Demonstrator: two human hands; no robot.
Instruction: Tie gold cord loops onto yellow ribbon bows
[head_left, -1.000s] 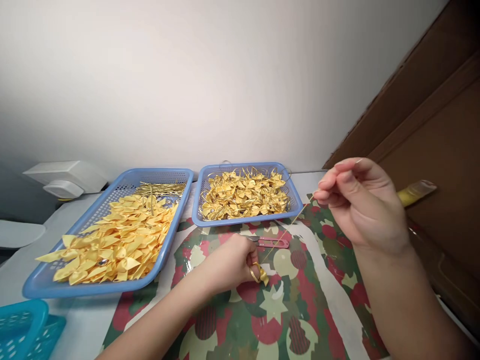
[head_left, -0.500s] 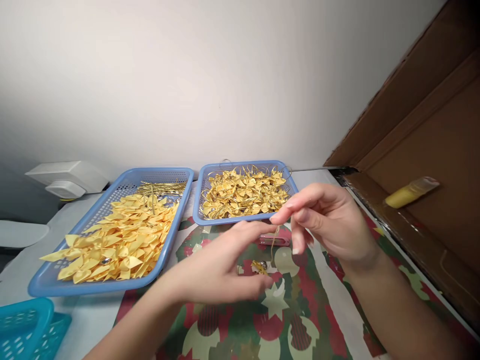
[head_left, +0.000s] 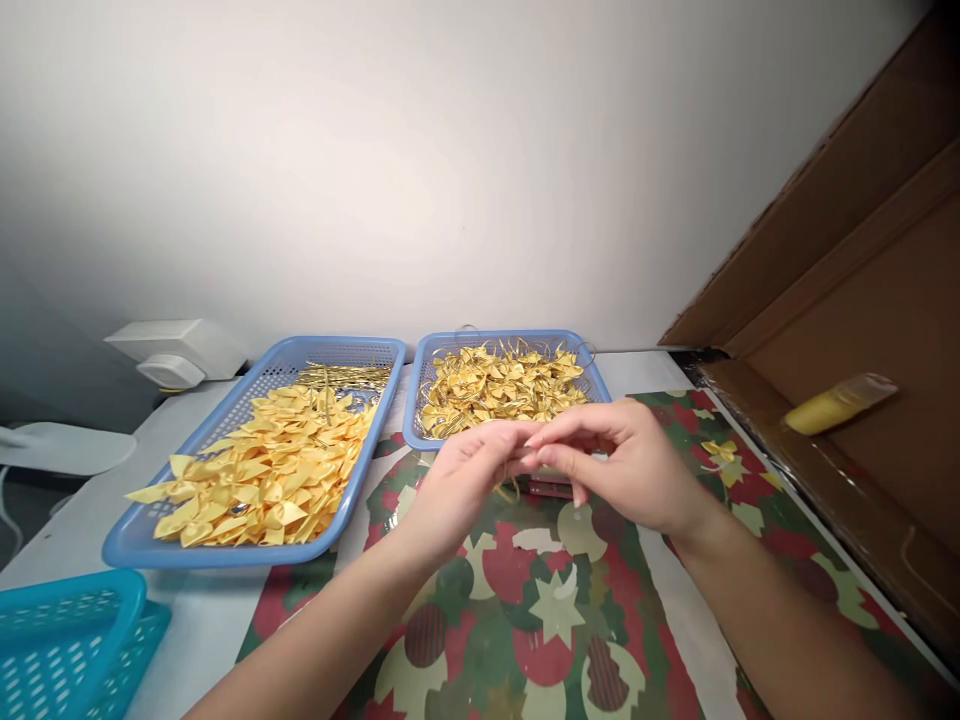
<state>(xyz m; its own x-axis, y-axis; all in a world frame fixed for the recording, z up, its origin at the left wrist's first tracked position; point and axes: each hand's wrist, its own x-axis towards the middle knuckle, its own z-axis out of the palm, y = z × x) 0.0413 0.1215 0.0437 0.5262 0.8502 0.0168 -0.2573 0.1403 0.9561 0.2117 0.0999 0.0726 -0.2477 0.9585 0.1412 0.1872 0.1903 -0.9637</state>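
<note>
My left hand [head_left: 469, 485] and my right hand [head_left: 626, 465] meet at the fingertips in front of the right-hand basket, above the patterned sheet. Both are pinched closed on a thin gold cord [head_left: 510, 490], a loop of which shows just under the left fingers. Most of the cord is covered by my fingers, and whatever hangs on it cannot be made out. Partly hidden behind the right fingers lies a pink-handled tool [head_left: 551, 489].
A blue basket [head_left: 341, 525] on the left holds yellow ribbon bows and gold cords. Another blue basket [head_left: 411, 410] contains bows with cords attached. One bow [head_left: 720, 451] lies at right, near a cardboard box [head_left: 862, 300]. Teal baskets [head_left: 135, 610] stand at lower left.
My hands have come together. The left one has turned from spread fingers to a pinch at the cord. The small bow with a bell beneath them is out of sight.
</note>
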